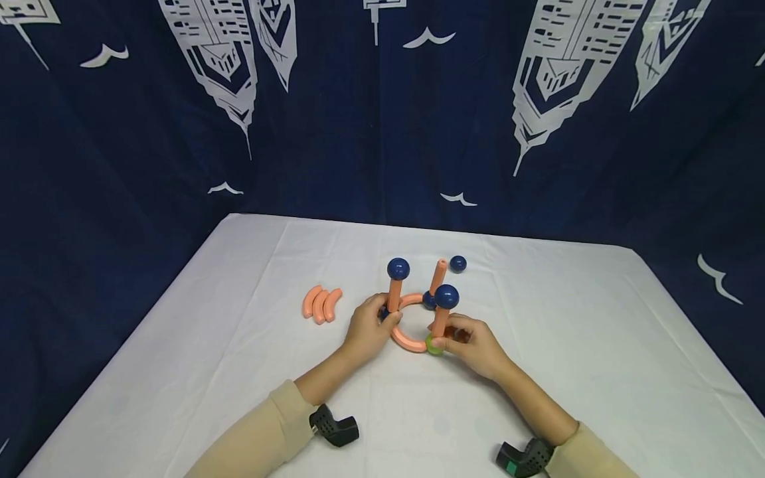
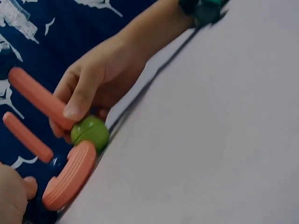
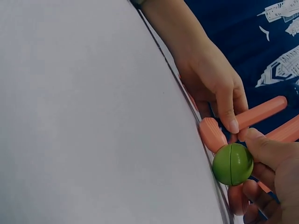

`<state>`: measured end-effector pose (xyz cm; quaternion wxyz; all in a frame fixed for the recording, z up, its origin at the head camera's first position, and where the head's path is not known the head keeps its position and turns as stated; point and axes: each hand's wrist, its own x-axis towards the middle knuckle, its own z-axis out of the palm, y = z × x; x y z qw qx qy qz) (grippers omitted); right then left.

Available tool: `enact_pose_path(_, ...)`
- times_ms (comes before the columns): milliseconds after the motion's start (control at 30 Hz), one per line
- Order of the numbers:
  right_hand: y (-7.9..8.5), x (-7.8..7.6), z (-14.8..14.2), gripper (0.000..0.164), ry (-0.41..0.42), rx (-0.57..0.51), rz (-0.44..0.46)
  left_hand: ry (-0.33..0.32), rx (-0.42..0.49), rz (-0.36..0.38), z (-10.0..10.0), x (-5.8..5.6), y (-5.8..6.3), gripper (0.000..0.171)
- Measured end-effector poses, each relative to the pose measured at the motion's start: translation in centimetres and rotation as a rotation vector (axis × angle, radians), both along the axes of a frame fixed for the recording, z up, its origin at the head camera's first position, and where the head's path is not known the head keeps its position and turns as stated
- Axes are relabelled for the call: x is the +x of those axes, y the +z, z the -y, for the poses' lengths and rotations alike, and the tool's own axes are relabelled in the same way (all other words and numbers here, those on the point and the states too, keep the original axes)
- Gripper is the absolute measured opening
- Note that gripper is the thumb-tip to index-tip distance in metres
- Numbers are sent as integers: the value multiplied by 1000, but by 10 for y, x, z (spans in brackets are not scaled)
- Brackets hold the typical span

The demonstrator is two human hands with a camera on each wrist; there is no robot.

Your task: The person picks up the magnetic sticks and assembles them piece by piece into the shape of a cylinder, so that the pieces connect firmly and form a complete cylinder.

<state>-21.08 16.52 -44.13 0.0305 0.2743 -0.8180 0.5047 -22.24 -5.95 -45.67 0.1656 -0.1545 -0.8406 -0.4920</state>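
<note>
On the white table stands a ring of curved orange rods (image 1: 408,342) joined by balls, with straight orange rods rising from it. My left hand (image 1: 369,328) grips the foot of the left straight rod (image 1: 394,295), which has a blue ball (image 1: 398,269) on top. My right hand (image 1: 478,345) pinches the lower end of the front straight rod (image 1: 441,322), just above a green ball (image 3: 233,164). Another blue ball (image 1: 446,297) caps that rod. The rear straight rod (image 1: 439,275) has a bare top and stands in a blue ball (image 1: 429,301). My right fingers partly hide the ring's right side.
Several loose curved orange rods (image 1: 321,305) lie side by side left of my left hand. A loose blue ball (image 1: 457,264) sits behind the ring, near the rear rod. A dark blue printed curtain (image 1: 382,133) hangs beyond the table's far edge.
</note>
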Motion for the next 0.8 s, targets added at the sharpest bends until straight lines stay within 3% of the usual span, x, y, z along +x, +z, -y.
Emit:
enact_pose_path(267, -4, 0, 12, 22, -70, -67, -8, -180, -16, 41, 12, -32, 2, 23)
enact_pose_path(433, 11, 10, 24, 22, -68, -118, -36, -276, 10, 85, 16, -47, 3, 23)
enact_pose_path(533, 20, 16, 29, 21, -71, -145, -57, -315, 23, 107, 18, -52, 6, 23)
enact_pose_path(800, 16, 19, 35, 23, -87, -188, -88, -369, 32, 131, 20, -60, 9, 22)
